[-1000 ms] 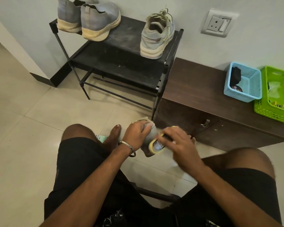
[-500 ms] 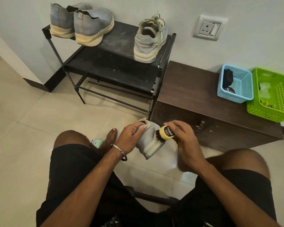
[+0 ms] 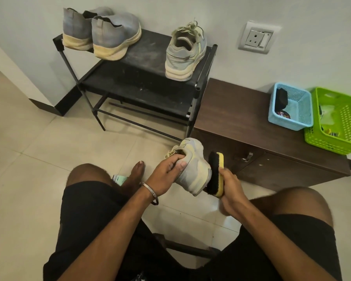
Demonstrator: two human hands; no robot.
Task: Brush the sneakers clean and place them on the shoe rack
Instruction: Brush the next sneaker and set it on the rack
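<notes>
My left hand point(image 3: 166, 170) grips a grey sneaker point(image 3: 194, 169) by its opening, holding it above the floor between my knees. My right hand point(image 3: 230, 188) holds a yellow-backed brush point(image 3: 216, 174) with black bristles pressed against the sneaker's right side. On the black shoe rack point(image 3: 146, 57) against the wall stands the matching grey sneaker point(image 3: 183, 55) at the top shelf's right end. A pair of grey-blue slip-on sneakers point(image 3: 107, 33) stands at the left end.
A dark brown wooden cabinet point(image 3: 241, 118) sits right of the rack, carrying a blue basket point(image 3: 292, 108) and a green basket point(image 3: 338, 122). A wall socket point(image 3: 256, 37) is above it. My bare foot point(image 3: 134, 173) rests on the tiled floor beside a pale green object point(image 3: 118, 179).
The brush has slid along the sneaker's side and now stands upright with the bristles showing. My left hand has turned the sneaker so its toe points away.
</notes>
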